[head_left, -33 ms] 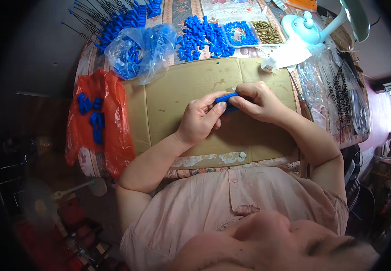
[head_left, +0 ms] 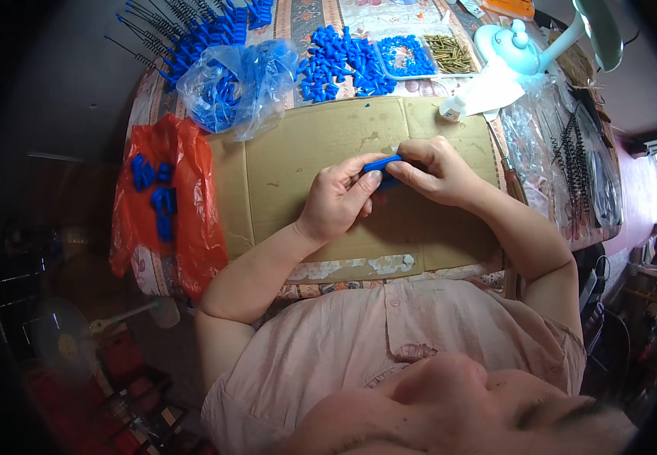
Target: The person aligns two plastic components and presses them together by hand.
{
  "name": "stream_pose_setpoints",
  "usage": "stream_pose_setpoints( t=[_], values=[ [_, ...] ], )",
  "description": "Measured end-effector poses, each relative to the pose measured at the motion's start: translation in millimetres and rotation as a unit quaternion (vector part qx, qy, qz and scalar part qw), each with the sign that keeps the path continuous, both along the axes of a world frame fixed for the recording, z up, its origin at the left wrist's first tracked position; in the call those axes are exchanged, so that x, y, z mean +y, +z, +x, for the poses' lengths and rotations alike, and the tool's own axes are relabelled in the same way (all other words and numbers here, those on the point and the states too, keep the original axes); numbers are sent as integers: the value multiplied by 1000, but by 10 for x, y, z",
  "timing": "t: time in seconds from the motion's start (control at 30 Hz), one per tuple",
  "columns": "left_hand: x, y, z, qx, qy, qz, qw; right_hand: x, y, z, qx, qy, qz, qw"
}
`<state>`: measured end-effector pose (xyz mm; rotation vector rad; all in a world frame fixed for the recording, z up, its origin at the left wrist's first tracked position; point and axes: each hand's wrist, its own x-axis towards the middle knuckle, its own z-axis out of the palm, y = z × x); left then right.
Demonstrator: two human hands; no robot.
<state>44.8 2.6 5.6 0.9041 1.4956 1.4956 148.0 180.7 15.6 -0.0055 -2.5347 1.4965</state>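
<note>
A blue plastic piece (head_left: 381,163) is held between my two hands, over the middle of a flat cardboard sheet (head_left: 290,205). My left hand (head_left: 337,199) pinches its left end between thumb and fingers. At the other end, the thumb and curled fingers of my right hand (head_left: 436,173) close on the same piece. A small pale bit (head_left: 394,149) shows beside the right fingertips; I cannot make out what it is. My fingers hide much of the piece's underside.
Several blue parts (head_left: 163,201) lie on a red plastic bag (head_left: 196,220) at left. Along the back are a clear bag (head_left: 230,83), loose blue cones (head_left: 344,64), a tray (head_left: 398,78) of blue bits and brass pins, and a lamp (head_left: 512,49). Black springs (head_left: 573,163) and a screwdriver (head_left: 507,163) lie at right.
A small pale bit now shows by my right fingertips. Both hands keep almost the same place and grip on the blue piece.
</note>
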Motion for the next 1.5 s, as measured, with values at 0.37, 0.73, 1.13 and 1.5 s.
stream_pose_setpoints(
  t=[0.37, 0.73, 1.13, 1.5],
  values=[
    [5, -39, 10, -2, 21, 12, 1000, 3, -13, -13, -7, 4, -5, 1000],
    [7, -24, -59, -10, -18, -22, 1000, 15, 10, 4, -36, 9, -19, 999],
    [21, -6, -165, -195, 13, 40, 980, 47, -98, -16, -52, -12, -278, 959],
    [29, -127, -243, -280, 42, 93, 954, 47, -83, -25, -57, -11, -241, 969]
  ],
)
